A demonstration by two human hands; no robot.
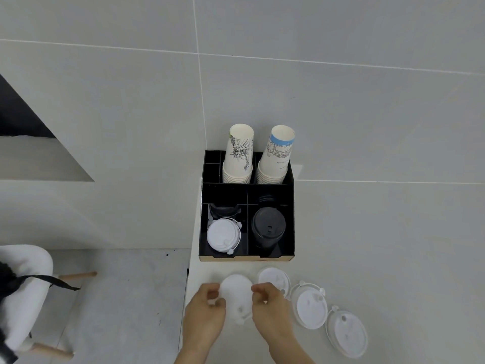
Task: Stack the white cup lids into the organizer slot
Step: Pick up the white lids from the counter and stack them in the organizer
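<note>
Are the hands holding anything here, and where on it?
Yes: a white lid, pinched at its rim from both sides, the left hand on its left edge and the right hand on its right edge.

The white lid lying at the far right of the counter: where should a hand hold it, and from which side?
Probably pinch the far-right lid by its raised rim, thumb and fingers on opposite edges, coming from above. It lies flat on the counter, apart from the organizer, with its small tab at the upper left.

White lids (311,308), black organizer (287,254), black lid (268,222), cups (238,156) with seemingly line-drawn prints
</note>
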